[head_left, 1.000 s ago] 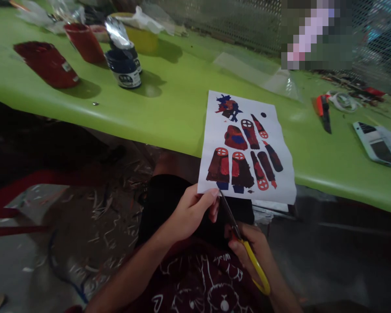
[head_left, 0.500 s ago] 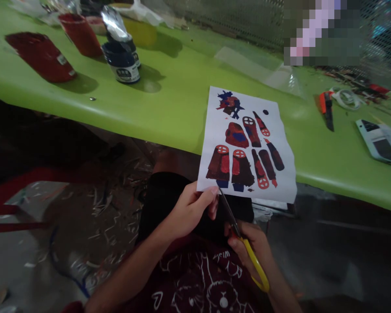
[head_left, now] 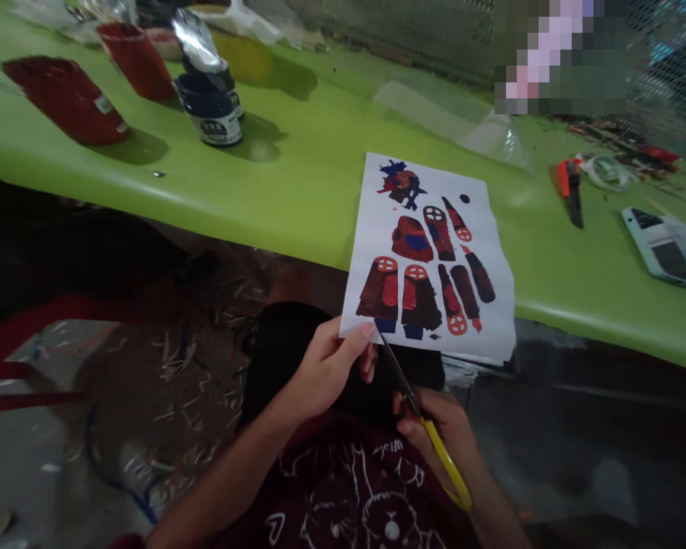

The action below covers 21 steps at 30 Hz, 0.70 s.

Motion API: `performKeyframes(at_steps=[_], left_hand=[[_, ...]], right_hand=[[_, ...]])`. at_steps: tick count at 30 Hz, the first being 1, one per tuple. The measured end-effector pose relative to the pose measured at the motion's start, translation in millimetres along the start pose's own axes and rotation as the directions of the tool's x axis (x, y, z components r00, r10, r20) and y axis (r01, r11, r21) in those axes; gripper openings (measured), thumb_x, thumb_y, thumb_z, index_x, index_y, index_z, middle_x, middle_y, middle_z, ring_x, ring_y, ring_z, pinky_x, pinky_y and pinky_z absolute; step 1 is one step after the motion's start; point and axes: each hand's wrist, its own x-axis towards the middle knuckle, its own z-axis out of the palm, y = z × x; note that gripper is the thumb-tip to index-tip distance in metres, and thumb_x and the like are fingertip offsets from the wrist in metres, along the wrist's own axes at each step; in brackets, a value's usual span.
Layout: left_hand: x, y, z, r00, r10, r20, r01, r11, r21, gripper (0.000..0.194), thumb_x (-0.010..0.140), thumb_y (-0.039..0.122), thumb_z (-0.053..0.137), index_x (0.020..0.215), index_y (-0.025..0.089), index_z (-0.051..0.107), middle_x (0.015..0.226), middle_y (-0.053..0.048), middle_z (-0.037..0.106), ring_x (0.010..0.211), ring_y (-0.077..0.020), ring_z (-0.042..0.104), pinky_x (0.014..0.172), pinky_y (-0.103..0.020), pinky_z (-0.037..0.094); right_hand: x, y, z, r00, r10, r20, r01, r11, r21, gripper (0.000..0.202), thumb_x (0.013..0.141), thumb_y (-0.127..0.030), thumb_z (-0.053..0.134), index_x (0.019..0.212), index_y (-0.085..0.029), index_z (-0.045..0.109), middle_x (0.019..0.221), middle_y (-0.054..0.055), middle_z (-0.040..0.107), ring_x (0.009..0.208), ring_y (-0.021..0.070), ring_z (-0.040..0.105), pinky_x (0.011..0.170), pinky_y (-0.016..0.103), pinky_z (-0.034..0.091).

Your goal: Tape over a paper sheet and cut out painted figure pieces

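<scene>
Where the green counter (head_left: 302, 191) runs: it crosses my remote view from side to side, beyond the printed sheet (head_left: 434, 259) that I take as my landmark and out to both sides of it.
Printed sheet: white, with red, blue and near-black shapes; its far part is over the counter, its near part juts past the counter's edge above the person's lap (head_left: 289, 343).
Scissors (head_left: 403, 381): yellow-handled with dark blades, slanting up to the sheet's near edge, the tip just beside the thumb of the left hand (head_left: 327, 366). I cannot tell how far the blades are parted.
Left hand: at the sheet's near left corner, fingers closed on the paper, thumb on top and the others curled underneath.
Right hand (head_left: 444, 415): below the sheet's near edge, fingers wrapped around the handle of the scissors.
Pale device (head_left: 663, 248): phone-like, with dark panels, on the counter right of the sheet.
Red containers (head_left: 68, 103): I count two, well to the left of the sheet.
Blue jar (head_left: 209, 110): white-labelled, between those containers and the sheet.
Orange cutter (head_left: 572, 197): right of the sheet, nearer to it than the pale device.
White ring (head_left: 588, 169): right of the sheet, just beside the cutter.
Metal scrap (head_left: 158, 174): small, shiny, left of the sheet.
</scene>
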Motion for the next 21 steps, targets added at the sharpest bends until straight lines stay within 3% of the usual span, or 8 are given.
performKeyframes(at_steps=[10,15,21], left_hand=[[2,1,2.1,0.998,-0.011,-0.060,0.012,1.000,0.006,0.041,0.097,0.042,0.057,0.065,0.018,0.052,0.055,0.004,0.051,0.049,-0.0088,0.051,0.049,-0.022,0.041],[1,-1,-1.1,0.998,0.003,-0.063,-0.002,1.000,0.011,0.036,0.097,0.041,0.058,0.071,0.018,0.054,0.057,0.004,0.054,0.050,-0.0095,0.053,0.050,-0.023,0.044],[0,-3,-3.4,0.998,0.021,-0.053,-0.020,1.000,0.020,0.021,0.095,0.032,0.062,0.082,0.016,0.059,0.068,0.003,0.059,0.052,-0.0084,0.055,0.048,-0.021,0.045]], right_hand=[[-6,11,2,0.998,-0.054,-0.018,0.054,0.998,-0.011,0.052,0.093,-0.064,0.054,0.072,-0.018,0.064,0.057,-0.002,0.053,0.050,0.0126,0.047,0.050,0.026,0.034],[-18,25,-11,0.997,-0.064,0.034,0.065,0.998,-0.021,0.037,0.090,-0.054,0.065,0.079,-0.018,0.068,0.062,0.000,0.058,0.053,0.0138,0.052,0.053,0.026,0.039],[-25,20,-26,0.995,-0.017,-0.096,0.016,1.000,-0.019,0.036,0.092,-0.054,0.061,0.085,-0.020,0.071,0.060,-0.001,0.058,0.050,0.0148,0.052,0.052,0.028,0.039]])
